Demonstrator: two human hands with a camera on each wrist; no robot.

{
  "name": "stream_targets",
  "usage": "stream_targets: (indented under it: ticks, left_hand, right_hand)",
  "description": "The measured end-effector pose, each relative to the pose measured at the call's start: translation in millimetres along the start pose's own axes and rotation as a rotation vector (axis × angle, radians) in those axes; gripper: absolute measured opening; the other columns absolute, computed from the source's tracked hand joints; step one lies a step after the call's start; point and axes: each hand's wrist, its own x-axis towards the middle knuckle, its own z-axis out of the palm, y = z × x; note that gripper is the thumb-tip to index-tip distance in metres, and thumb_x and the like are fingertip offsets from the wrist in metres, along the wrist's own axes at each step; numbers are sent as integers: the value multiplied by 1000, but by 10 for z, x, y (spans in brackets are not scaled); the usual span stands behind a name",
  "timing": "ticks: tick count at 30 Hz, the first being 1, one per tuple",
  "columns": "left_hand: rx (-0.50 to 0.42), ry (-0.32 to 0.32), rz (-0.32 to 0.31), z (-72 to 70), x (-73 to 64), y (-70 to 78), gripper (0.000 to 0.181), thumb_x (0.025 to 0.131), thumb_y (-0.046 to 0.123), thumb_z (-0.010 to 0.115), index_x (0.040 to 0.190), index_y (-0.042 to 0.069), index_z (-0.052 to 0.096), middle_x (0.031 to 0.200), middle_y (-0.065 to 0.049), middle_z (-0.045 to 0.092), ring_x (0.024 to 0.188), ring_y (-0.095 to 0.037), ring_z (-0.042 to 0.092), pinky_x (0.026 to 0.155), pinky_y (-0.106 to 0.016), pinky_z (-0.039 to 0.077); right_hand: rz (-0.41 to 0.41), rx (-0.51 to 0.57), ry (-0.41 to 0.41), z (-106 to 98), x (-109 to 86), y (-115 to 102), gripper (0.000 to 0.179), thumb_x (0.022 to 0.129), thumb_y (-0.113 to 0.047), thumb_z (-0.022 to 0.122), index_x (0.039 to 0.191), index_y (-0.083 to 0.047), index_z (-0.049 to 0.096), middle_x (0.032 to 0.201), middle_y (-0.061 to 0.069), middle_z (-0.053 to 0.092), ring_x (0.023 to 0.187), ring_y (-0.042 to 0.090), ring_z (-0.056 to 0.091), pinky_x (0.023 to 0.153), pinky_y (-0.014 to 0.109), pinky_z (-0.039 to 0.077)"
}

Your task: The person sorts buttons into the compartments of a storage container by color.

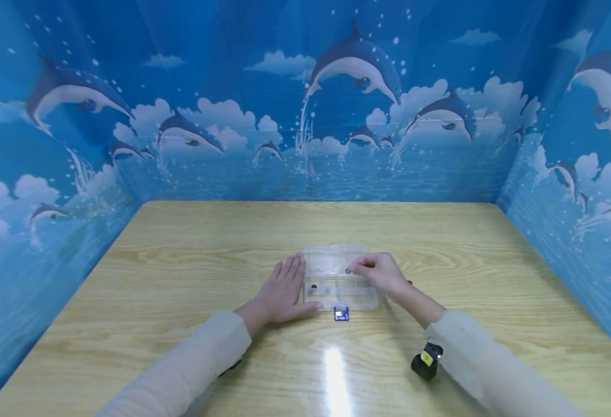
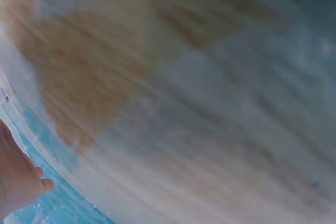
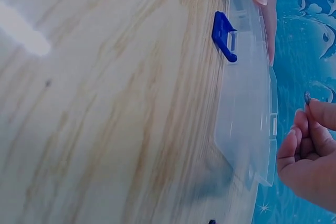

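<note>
A clear plastic compartment box lies on the table with its lid folded back and a blue latch at its front. My left hand rests along the box's left side, fingers straight, thumb at the front edge. Over the box, my right hand pinches a small dark, roundish piece between thumb and fingertip; its exact kind I cannot tell. Another small dark piece sits in a left compartment. The left wrist view is mostly blurred table surface, with part of the left hand at its edge.
A small red thing shows beside the right wrist. The wooden table is enclosed by blue curtains printed with dolphins. A black wrist camera hangs under the right sleeve.
</note>
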Motion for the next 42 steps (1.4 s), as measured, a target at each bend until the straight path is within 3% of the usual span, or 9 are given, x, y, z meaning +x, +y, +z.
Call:
stream_targets:
  ticks: [9,16,24,42]
  left_hand:
    - [-6,-1,-9,4,2,9,99,87,68,38,147,-4,7,155,-21,2,144,-35,7,117,-49,10]
    - [-11,6,-7,-1,1,8,98,87,69,37,147,-3,7,155,-20,2,144,-34,6,117,-49,10]
    - [-9,6,-5,-2,1,9,98,87,69,37,147,-3,7,155,-20,1,144,-35,6,117,-49,10]
    - [2,0,-2,2,-2,11,97,88,66,38,147,-5,7,155,-21,1,144,-35,6,117,-49,11]
  right_hand:
    - [8,-11,-34,135,48,-42,13,87,-9,59,91,-3,70,92,9,67,72,12,51,62,21,44]
    - [-43,-52,-38,229,83,-101,10,85,-3,61,88,1,70,89,12,68,74,13,56,65,20,47]
    - [-48,-88,-73,324,105,-128,8,84,0,61,83,3,69,79,11,67,64,9,50,57,16,43]
    - [-125,-232,-72,377,76,-166,11,84,-2,63,75,0,70,72,8,68,58,9,49,56,19,42]
